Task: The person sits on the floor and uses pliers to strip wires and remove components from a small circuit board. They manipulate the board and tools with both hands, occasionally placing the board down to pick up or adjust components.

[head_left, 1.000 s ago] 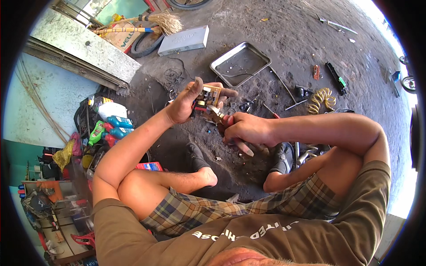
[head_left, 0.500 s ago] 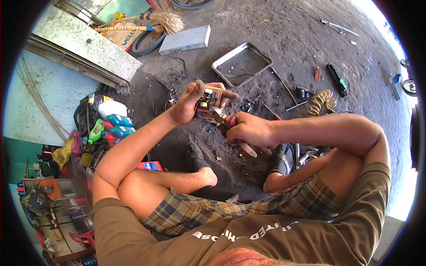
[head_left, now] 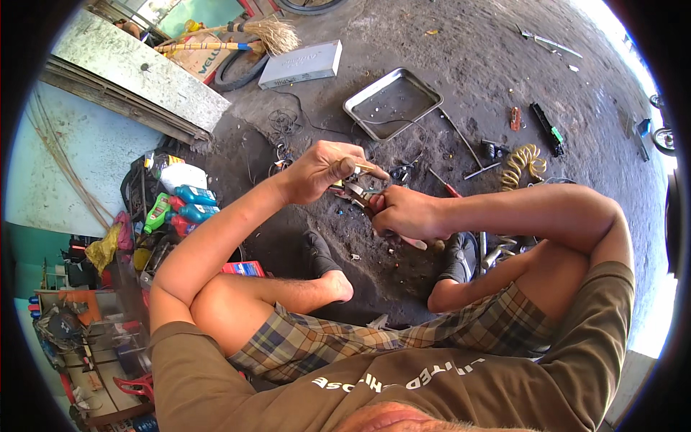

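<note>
My left hand [head_left: 322, 173] is closed on a small circuit board [head_left: 365, 167], which is turned nearly edge-on, so most of its parts are hidden by the fingers. From the right, my right hand [head_left: 414, 212] grips what look like metal pliers [head_left: 356, 191], fist wrapped round the handles. Their jaws meet the underside of the board; what exactly they pinch there is too small to tell. Both hands are raised over the dirt floor, in front of my feet.
Beyond my hands lies a metal tray [head_left: 351, 108]. To the right are a T-handled bar [head_left: 458, 137], a red-handled screwdriver [head_left: 445, 183] and a coiled yellow hose [head_left: 520, 169]. Several bottles [head_left: 196, 195] stand at left, near a long silver box [head_left: 301, 65] and a broom [head_left: 270, 34].
My left hand has rolled over, turning the board from face-up to nearly edge-on. The pliers and my right hand have shifted slightly with it.
</note>
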{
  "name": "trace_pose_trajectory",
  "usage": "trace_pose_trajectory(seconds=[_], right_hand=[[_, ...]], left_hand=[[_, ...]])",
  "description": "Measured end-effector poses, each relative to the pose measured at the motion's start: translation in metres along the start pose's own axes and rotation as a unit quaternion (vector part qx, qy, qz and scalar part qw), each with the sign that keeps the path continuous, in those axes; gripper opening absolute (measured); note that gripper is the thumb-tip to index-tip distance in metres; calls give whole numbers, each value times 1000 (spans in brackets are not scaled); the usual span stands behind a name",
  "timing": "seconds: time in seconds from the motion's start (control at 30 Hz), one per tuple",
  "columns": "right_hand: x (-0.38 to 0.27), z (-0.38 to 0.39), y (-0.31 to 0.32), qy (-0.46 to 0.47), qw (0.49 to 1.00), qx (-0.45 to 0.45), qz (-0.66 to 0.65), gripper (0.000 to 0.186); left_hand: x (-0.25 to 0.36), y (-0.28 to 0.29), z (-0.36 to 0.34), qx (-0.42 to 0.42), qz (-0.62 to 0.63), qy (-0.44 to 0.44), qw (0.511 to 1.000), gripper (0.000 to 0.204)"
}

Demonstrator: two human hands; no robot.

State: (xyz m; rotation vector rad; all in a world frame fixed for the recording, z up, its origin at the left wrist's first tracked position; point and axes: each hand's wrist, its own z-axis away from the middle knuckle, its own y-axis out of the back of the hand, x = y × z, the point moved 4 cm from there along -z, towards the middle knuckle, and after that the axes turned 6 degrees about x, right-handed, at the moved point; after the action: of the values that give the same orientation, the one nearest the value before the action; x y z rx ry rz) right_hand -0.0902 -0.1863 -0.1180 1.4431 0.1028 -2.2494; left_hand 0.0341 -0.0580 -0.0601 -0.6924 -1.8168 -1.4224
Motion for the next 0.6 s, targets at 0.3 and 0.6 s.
trace_pose_trajectory(seconds=[0.3,0.6], right_hand=[[-15,9,3,0,995,-11,-101,24],[-10,2,1,81,994,34,-62,15]], left_hand=[[-1,-5,3,120,161,66,977,117],[-6,-11,7,206,226,33,951,101]])
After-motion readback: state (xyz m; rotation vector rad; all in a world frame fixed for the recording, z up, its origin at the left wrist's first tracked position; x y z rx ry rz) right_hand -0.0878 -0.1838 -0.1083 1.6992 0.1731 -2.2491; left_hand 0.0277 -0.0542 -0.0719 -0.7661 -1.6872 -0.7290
